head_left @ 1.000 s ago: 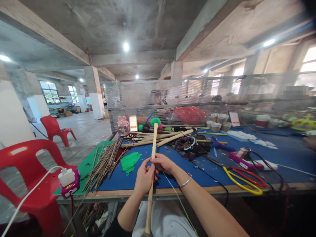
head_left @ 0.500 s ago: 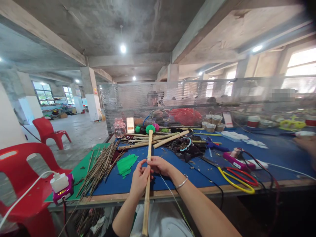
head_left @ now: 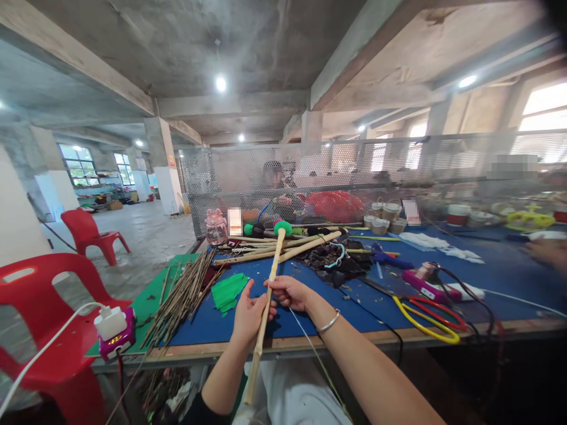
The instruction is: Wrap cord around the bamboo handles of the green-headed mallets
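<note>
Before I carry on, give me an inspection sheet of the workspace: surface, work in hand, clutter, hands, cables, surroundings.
Surface: blue mat, littered with scraps; green mat at left.
Work in hand: stick with a green pad at its far end, tilted; thin strand below the right hand.
Clutter: twigs, green cloth, poles, scissors.
Hands: left hand around the stick; right hand pinching it farther up.
Cables: white plug in a purple box, near-left corner; black cord over the near edge.
Surroundings: red chairs left; mesh panel behind; another person's hand, blurred, far right.
</note>
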### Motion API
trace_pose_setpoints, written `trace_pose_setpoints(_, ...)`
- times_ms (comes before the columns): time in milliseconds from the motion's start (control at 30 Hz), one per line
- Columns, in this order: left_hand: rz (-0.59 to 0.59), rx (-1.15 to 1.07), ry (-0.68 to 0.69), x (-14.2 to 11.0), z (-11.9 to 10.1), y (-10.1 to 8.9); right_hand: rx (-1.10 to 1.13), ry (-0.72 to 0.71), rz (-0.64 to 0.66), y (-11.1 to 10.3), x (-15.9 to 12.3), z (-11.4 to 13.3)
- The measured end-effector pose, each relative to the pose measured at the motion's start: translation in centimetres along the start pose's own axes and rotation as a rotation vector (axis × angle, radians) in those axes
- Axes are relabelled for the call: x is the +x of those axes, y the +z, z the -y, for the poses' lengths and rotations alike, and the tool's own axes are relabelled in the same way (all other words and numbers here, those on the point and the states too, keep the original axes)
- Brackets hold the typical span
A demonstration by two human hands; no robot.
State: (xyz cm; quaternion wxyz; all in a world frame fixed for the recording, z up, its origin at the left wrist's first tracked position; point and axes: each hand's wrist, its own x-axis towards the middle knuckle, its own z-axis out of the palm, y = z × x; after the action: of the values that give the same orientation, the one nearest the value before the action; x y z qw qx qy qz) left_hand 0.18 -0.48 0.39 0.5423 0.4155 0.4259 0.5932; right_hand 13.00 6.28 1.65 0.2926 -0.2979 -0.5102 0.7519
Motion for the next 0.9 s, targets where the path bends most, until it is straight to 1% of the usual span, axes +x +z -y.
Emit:
trace_pose_setpoints(67, 0.024, 0.007, -0.023, 0.1, -0.2, -0.1, -0.007, -0.024, -0.01, -0.1, 0.1, -0.1)
trace_pose_setpoints(133, 0.019, 0.043, -0.02, 0.3, -0.2, -0.2, -0.024, -0.063, -0.044, -0.2, 0.4, -0.4)
trace_pose_setpoints(267, -0.028, 0.086, 0.051, 0.6, 0.3, -0.1, -0.049, -0.066, -0.09, -0.4, 0.6, -0.6)
trace_pose_setpoints(333, -0.032, 0.075, 0.044, 0.5, 0.3, 0.1, -0.034, -0.052, -0.063, -0.4, 0.4, -0.4)
trace_pose_setpoints(400, -0.029, 0.052, 0.009, 0.3, 0.3, 0.2, -0.021, -0.031, -0.006, -0.2, 0.1, -0.2)
trace_pose_setpoints(500, -0.001, 0.024, -0.013, 0.0, 0.1, 0.1, -0.051, -0.047, 0.037, 0.1, 0.0, -0.2)
trace_pose_setpoints(600, 0.042, 0.054, -0.002, 0.1, 0.2, -0.1, -0.1, -0.085, 0.003, 0.3, 0.2, -0.6)
trace_pose_setpoints(767, -0.042, 0.148, 0.099, 0.7, 0.8, -0.1, -0.127, -0.108, -0.124, 0.2, 0.7, -0.7)
trace_pose_setpoints(833, -0.039, 0.123, 0.079, 0.8, 0.8, 0.0, -0.1, -0.105, -0.129, 0.1, 0.6, -0.6)
trace_pose_setpoints(900, -0.02, 0.071, 0.028, 0.7, 0.6, 0.0, -0.049, -0.074, -0.084, 0.0, 0.4, -0.4)
